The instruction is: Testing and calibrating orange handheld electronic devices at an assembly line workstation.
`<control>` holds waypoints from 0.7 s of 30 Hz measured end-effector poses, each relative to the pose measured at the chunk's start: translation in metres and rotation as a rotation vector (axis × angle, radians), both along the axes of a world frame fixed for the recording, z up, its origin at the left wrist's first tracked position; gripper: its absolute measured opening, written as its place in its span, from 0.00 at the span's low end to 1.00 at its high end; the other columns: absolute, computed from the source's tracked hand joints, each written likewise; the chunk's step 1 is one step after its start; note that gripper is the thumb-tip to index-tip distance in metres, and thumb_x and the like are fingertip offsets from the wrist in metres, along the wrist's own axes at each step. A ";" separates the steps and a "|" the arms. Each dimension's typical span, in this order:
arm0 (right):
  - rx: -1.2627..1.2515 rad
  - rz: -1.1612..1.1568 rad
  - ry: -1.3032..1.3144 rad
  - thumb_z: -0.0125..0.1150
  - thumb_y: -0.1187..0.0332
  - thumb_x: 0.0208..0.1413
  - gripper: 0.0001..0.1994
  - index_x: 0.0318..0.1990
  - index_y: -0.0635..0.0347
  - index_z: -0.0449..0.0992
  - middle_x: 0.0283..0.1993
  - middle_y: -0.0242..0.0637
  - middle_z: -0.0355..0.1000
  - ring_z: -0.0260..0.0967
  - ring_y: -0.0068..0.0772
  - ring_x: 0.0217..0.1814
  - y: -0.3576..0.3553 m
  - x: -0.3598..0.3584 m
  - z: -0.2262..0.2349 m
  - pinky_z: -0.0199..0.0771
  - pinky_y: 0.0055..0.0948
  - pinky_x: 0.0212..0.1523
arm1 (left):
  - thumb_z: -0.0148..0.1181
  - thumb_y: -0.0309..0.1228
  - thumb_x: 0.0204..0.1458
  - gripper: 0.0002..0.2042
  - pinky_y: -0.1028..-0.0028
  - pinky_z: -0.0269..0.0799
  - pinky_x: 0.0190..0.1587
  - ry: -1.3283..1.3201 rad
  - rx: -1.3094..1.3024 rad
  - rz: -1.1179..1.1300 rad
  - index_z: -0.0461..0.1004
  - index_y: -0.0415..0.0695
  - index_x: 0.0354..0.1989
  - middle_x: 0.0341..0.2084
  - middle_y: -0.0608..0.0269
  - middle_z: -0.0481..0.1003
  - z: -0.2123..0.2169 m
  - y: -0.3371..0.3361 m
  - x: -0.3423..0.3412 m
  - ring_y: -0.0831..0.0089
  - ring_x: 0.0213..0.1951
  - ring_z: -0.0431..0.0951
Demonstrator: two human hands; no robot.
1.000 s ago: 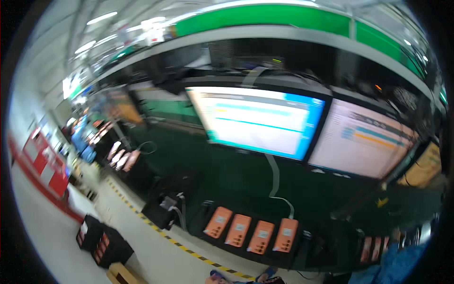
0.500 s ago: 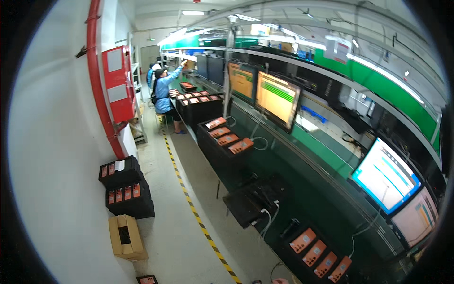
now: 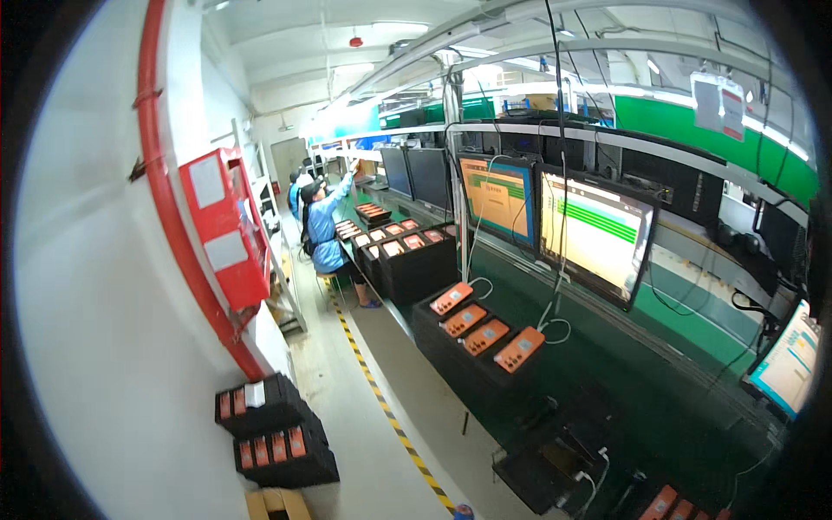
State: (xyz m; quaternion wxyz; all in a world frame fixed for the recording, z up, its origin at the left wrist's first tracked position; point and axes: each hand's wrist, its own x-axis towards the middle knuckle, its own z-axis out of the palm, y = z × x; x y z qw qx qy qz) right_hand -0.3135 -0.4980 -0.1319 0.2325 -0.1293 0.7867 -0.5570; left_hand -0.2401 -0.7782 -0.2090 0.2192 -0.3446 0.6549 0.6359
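Neither of my hands shows in the head view. A workbench with a dark green top [image 3: 598, 347] runs away from me along the right side. On it stands a stack of black trays [image 3: 451, 342], with several orange phone-like devices [image 3: 486, 337] lying in the top one and white cables beside them. Nearer, a dark flat unit [image 3: 542, 472] with white cable plugs sits at the bench edge. More orange devices [image 3: 660, 503] are cut off by the lower rim.
Lit monitors [image 3: 594, 230] hang above the bench. Farther along, a person in a blue jacket [image 3: 325, 230] sits by taller black tray stacks [image 3: 420, 270]. Along the left wall are a red cabinet [image 3: 227, 230], stacked black trays [image 3: 286, 464], a cardboard box [image 3: 290, 503] and yellow-black floor tape [image 3: 394, 420].
My view has tilted up and swung left, so the bench, trays and monitors appear lower and farther right. The near orange devices have mostly slipped below the rim.
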 end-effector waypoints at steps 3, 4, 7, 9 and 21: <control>-0.046 0.059 -0.063 0.57 0.60 0.58 0.14 0.46 0.57 0.77 0.42 0.41 0.77 0.73 0.36 0.44 -0.043 -0.093 0.034 0.72 0.35 0.46 | 0.51 0.43 0.58 0.20 0.62 0.73 0.39 -0.024 -0.033 0.051 0.68 0.51 0.56 0.47 0.58 0.74 0.031 -0.032 -0.056 0.63 0.41 0.75; -0.113 0.069 -0.109 0.57 0.60 0.59 0.14 0.46 0.57 0.77 0.41 0.40 0.77 0.73 0.34 0.44 -0.059 -0.122 0.048 0.72 0.34 0.45 | 0.51 0.44 0.58 0.20 0.61 0.73 0.39 -0.028 -0.041 0.070 0.68 0.51 0.57 0.47 0.58 0.74 0.040 -0.043 -0.070 0.63 0.42 0.75; -0.166 -0.003 -0.106 0.58 0.60 0.59 0.14 0.46 0.60 0.77 0.39 0.38 0.77 0.73 0.31 0.39 -0.072 -0.205 0.096 0.73 0.31 0.42 | 0.50 0.44 0.59 0.20 0.61 0.73 0.41 -0.023 -0.038 0.123 0.67 0.52 0.57 0.49 0.57 0.74 0.057 -0.069 -0.106 0.62 0.44 0.75; -0.168 -0.061 0.011 0.58 0.62 0.59 0.13 0.45 0.61 0.76 0.38 0.37 0.77 0.73 0.30 0.37 -0.080 -0.252 0.127 0.73 0.30 0.39 | 0.50 0.44 0.59 0.20 0.61 0.73 0.42 0.002 -0.027 0.146 0.67 0.52 0.58 0.50 0.57 0.73 0.060 -0.083 -0.133 0.62 0.46 0.75; -0.172 -0.431 -0.073 0.57 0.62 0.62 0.14 0.46 0.64 0.76 0.41 0.36 0.76 0.72 0.21 0.42 -0.128 -0.454 0.171 0.73 0.24 0.46 | 0.59 0.38 0.53 0.21 0.56 0.68 0.53 0.343 0.252 -0.184 0.69 0.49 0.56 0.55 0.57 0.69 0.072 -0.068 -0.554 0.59 0.53 0.72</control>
